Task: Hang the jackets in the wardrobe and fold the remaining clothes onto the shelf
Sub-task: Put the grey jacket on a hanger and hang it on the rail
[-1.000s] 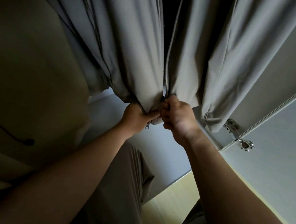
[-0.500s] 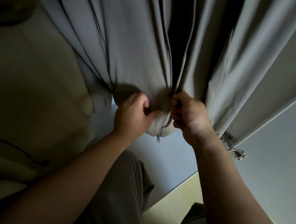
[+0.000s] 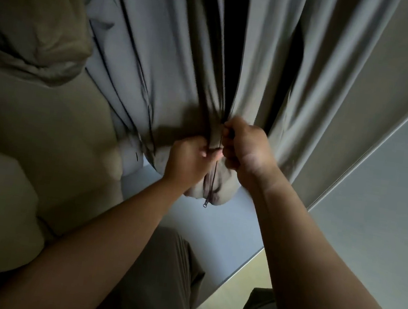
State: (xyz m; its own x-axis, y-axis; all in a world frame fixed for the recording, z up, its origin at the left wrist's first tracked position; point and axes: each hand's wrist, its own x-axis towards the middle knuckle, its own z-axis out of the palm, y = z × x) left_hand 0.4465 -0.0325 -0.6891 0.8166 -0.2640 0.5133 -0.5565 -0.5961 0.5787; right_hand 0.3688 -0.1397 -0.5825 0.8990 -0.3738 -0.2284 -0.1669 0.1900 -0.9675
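- Grey jacket (image 3: 175,47): hangs at centre frame, zip closed only near the hem.
- Left hand (image 3: 189,162): grips the jacket's zip edge.
- Right hand (image 3: 248,147): pinches the front edge just beside it.
- Beige garment (image 3: 31,35): upper left.

Matt grey cloth jacket (image 3: 174,54) with a small metal zip pull (image 3: 205,203).

A grey jacket (image 3: 178,68) hangs in long folds, front parted above, zipped near the bunched hem, where a zip pull (image 3: 205,203) dangles.
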